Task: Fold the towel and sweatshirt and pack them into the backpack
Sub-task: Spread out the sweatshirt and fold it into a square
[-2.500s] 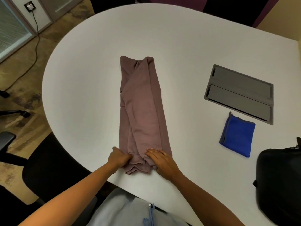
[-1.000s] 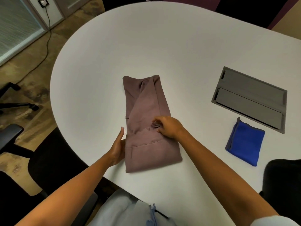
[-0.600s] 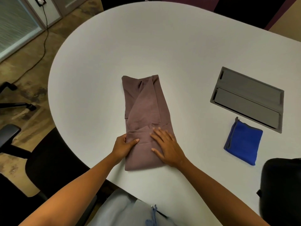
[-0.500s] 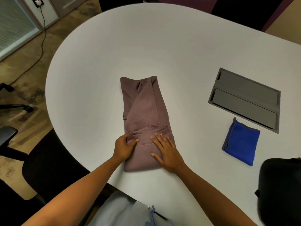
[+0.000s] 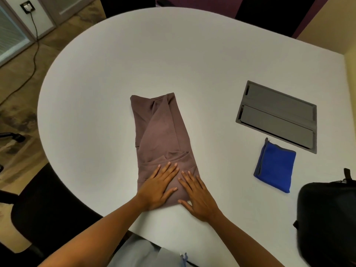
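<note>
Backpack point(image 5: 327, 224) sat at the table's point(image 5: 115, 74) right edge, partly cut off, its opening and contents impossible to make out. Folded towel point(image 5: 274, 169) lay just left of it. Both hands, left point(image 5: 158, 186) and right point(image 5: 198, 197), pressed flat with fingers spread on the sweatshirt's point(image 5: 160, 132) near fold

No legible text, label, brand, number or sign on anything in view.
</note>
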